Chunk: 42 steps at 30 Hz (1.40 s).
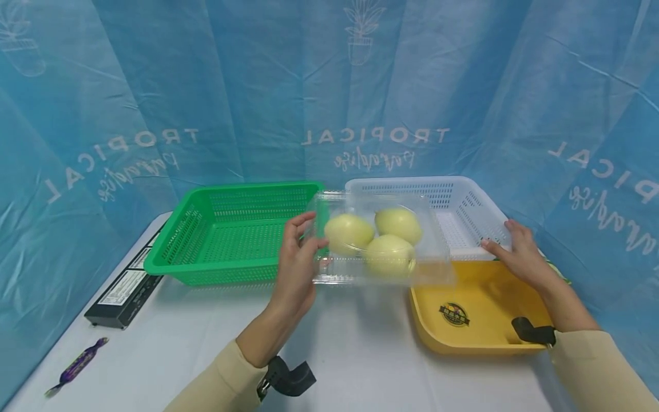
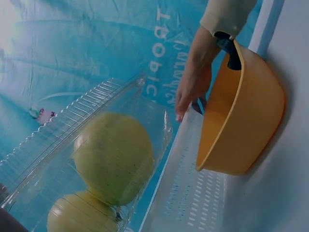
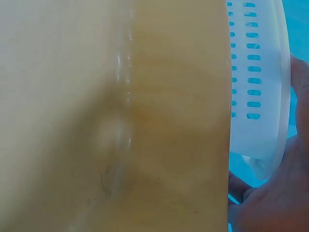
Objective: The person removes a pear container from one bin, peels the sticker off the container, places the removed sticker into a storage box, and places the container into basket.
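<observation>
My left hand (image 1: pixel 296 263) holds a clear plastic box (image 1: pixel 334 278) by its left end, thumb toward the front. Inside the box lie three pale yellow-green fruits (image 1: pixel 348 232); two of these fruits (image 2: pixel 116 154) show in the left wrist view. The box overlaps the white perforated basket (image 1: pixel 476 197) in the head view. At that basket's front right corner, my right hand (image 1: pixel 524 254) grips the rim, thumb on the front edge. In the right wrist view the hand (image 3: pixel 280 198) is partly hidden by the yellow tub (image 3: pixel 178 96).
The yellow tub (image 1: pixel 432 326) stands in front of the white basket, below my right forearm. A green basket (image 1: pixel 221 266) sits at the back left. Beside it are a black box (image 1: pixel 123 294) with white labels and a purple wrapped candy (image 1: pixel 78 366). A blue curtain (image 1: pixel 268 86) hangs behind.
</observation>
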Motion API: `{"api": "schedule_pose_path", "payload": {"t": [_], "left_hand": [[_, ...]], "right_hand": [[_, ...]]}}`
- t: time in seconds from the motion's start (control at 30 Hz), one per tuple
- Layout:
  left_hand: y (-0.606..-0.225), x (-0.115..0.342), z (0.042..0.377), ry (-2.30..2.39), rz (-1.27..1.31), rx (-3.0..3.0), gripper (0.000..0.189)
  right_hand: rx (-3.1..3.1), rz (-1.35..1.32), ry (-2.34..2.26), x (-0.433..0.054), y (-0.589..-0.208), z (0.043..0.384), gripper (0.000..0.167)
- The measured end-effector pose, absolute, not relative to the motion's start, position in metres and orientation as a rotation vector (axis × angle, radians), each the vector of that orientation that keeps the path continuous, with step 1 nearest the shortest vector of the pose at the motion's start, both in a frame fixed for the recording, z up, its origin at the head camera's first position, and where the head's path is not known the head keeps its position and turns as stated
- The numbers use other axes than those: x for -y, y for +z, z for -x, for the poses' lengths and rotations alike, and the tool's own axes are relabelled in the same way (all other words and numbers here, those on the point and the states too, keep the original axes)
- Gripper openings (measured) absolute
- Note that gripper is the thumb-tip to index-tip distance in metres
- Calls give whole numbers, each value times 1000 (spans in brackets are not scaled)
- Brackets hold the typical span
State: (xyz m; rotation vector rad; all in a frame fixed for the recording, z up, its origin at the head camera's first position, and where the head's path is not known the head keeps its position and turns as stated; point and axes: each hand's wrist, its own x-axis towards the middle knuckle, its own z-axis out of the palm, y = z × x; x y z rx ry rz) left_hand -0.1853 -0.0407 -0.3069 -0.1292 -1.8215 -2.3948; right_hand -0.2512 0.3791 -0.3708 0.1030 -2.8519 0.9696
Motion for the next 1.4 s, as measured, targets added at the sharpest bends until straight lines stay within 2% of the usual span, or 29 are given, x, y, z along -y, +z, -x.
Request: {"api": "schedule_pose_path", "payload": {"t": [0.53,0.77,1.4], "left_hand": [[-304,14,220,-2402,67,1776,46],[-302,4,232,-2416,69,1746,46],[-301,-25,269,-2399,11,1720,43]], "right_hand": [[2874,-85,961,-380,-370,252,85],[2860,-93,954,-380,-370,252,82],[2878,-72,948,-379,-371,251,90]]}}
